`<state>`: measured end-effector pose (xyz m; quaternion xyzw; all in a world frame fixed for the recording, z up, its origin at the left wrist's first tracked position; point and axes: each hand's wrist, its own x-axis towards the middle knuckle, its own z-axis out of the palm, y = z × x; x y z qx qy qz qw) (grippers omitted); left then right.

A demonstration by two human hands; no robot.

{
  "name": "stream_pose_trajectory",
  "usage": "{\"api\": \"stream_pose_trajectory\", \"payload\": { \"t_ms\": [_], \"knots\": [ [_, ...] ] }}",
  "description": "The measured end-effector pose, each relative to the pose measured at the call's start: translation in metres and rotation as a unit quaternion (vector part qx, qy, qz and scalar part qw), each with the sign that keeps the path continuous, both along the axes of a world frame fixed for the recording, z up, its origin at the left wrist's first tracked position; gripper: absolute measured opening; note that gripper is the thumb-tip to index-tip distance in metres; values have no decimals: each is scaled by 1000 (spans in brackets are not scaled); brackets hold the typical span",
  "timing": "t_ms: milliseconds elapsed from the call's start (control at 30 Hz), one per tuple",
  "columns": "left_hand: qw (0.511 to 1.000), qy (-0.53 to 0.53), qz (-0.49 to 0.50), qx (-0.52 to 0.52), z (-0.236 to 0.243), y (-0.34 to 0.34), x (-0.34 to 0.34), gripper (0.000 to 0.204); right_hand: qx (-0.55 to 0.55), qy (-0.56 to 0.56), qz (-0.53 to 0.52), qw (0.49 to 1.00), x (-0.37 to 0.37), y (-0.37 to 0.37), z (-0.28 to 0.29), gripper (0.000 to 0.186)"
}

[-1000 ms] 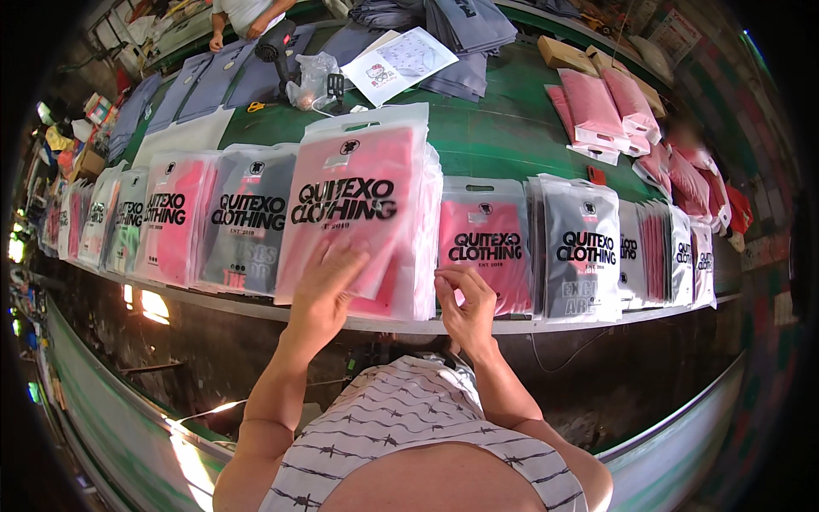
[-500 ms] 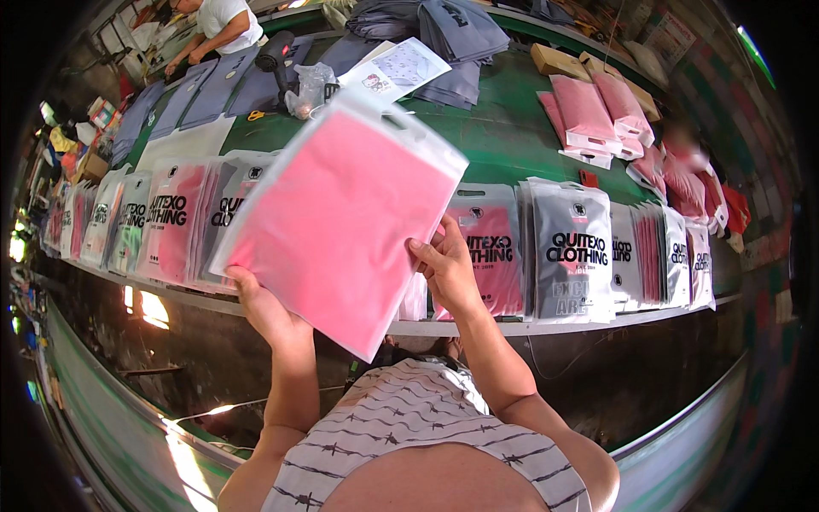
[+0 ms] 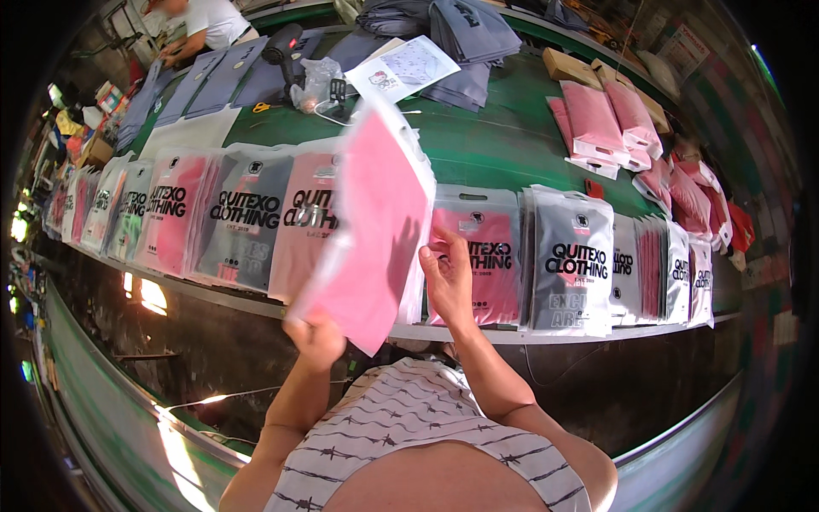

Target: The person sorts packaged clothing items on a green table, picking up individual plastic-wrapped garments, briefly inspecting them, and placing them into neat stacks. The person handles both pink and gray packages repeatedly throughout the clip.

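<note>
A clear plastic garment bag (image 3: 375,230) with a folded pink garment inside is held up tilted over the table's front edge, its outline a little smeared by motion. My left hand (image 3: 316,337) is closed on its lower left corner. Beside the bag's right edge, my right hand (image 3: 448,273) has its fingers apart and holds nothing; its shadow falls on the pink face. Behind that hand stands another pink bagged garment (image 3: 478,256) with dark printing. Left of the held bag are a dark bagged garment (image 3: 243,218) and a pink one (image 3: 303,222), the latter partly hidden.
Bagged garments (image 3: 567,256) line the green table's (image 3: 486,141) front edge. Pink packs (image 3: 593,119) lie at the back right. Grey folded garments (image 3: 469,34), a printed sheet (image 3: 401,68), yellow scissors (image 3: 262,107) and a black handheld device (image 3: 281,47) lie farther back. A person (image 3: 213,26) stands far left.
The held bag has swung from facing me to a steeper sideways tilt. My left hand has moved right and down with its corner. My right hand has let go of the bag's edge.
</note>
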<state>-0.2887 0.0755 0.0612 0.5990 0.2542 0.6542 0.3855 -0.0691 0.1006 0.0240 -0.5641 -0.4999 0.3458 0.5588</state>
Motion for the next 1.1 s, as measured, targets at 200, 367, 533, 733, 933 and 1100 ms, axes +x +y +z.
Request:
{"api": "stream_pose_trajectory", "payload": {
  "t_ms": [200,367,533,733,933,1100],
  "knots": [
    [860,398,-186,259,38,7,118,54,-46,580,117,805,55,-15,-31,43],
    [838,471,-148,231,-79,2,195,43,-24,692,98,714,91,-30,-73,40],
    [845,472,-148,203,-140,-3,225,42,-7,752,50,657,105,-37,-119,39],
    [841,507,-106,159,-156,-5,240,43,-64,750,-98,651,105,-81,-142,41],
    [807,562,-122,134,-173,-26,246,45,-315,519,-217,764,98,-147,-103,30],
    [883,404,-232,-57,-115,-28,225,38,-244,398,-163,869,112,-146,-71,30]
  ]
}}
